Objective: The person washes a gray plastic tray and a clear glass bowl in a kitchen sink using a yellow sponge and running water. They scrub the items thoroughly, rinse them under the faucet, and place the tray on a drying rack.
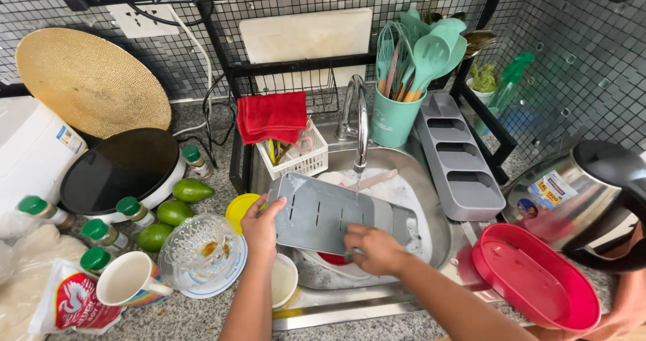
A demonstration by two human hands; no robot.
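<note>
Both forearms come up from the bottom edge toward the steel sink [431, 199]. Over the sink the person holds a grey slotted tray [336, 213], turned with its flat underside up and tilted a little. The left hand [261, 228] grips the tray's left end, thumb on top and fingers curled under the edge. The right hand [377, 249] is closed, its fingers pressed together on the lower rim of the tray; something small may be in it, but I cannot tell what. A thin stream of water falls from the faucet [359, 122] just above the tray. Under the tray, white dishes lie in the sink.

On the worktop to the right sits a red oval lid [538, 284], beside a steel kettle [572, 193]. A second grey organizer [457, 159] lies next to the sink. On the left are a white mug [128, 280], a glass juicer [198, 247], three green avocados [171, 213] and a red cloth [272, 115].
</note>
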